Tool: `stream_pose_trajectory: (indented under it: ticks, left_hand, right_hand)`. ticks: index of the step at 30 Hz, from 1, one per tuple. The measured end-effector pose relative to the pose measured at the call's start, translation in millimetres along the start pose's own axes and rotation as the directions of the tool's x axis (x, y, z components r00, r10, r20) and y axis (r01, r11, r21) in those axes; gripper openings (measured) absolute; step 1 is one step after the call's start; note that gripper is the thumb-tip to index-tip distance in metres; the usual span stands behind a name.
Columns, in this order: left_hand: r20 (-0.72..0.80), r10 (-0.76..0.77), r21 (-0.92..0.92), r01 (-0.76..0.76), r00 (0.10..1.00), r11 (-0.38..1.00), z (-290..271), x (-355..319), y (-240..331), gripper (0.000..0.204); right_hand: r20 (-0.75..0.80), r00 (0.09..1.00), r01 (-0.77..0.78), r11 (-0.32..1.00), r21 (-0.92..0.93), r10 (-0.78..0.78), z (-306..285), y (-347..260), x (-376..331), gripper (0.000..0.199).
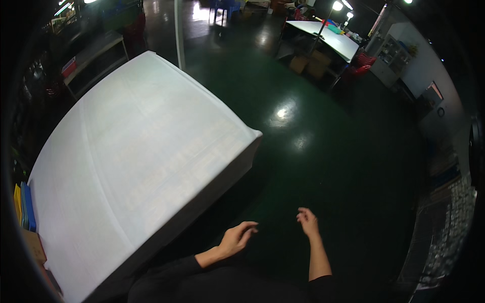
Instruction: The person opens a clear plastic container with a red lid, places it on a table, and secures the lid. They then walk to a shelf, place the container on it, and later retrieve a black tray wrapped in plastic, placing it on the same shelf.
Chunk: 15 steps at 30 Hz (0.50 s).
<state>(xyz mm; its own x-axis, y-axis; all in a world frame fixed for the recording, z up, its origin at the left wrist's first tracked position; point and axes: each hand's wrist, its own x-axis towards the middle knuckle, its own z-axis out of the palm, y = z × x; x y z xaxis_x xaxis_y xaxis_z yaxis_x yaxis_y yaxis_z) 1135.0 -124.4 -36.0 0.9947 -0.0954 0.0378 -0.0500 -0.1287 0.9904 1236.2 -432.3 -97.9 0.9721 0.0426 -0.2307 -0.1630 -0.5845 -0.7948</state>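
My left hand (238, 238) is held in mid-air over the dark green floor, just off the near right side of a large table with a white cover (146, 136). Its fingers are loosely bent, with a gap between thumb and fingers, and nothing shows in them. Farther right, my right hand (307, 222) also hangs in the air above the floor. Its fingers are slightly curled and apart, and I see nothing in them. Neither hand touches the table. Dark sleeves cover both arms down to the forearms.
Blue and yellow flat items (26, 207) and a cardboard box (34, 246) sit at the table's left edge. A pole (180, 35) rises behind it. Far right stands another white-topped table (328, 38) with cartons (308, 63) beneath. Clear-wrapped goods (444, 242) line the right.
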Motion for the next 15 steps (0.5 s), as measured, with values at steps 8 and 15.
stream_pose_trajectory:
  ticks: [8, 15]
  left_hand:
    - [0.076, 0.505, -0.244, -0.475, 0.860, 0.846, 87.1, 503.5, 115.8, 0.028]
    - [-0.299, -0.081, -0.022, 0.078, 0.951, 0.997, 96.8, 855.2, 1.2, 0.024]
  right_hand:
    - [0.109, 0.408, -0.547, 0.338, -0.766, 0.907, -218.9, 193.4, 162.4, 0.038]
    - [-0.096, 0.780, -0.434, 0.424, -0.795, 0.618, -392.5, 111.2, 766.4, 0.036]
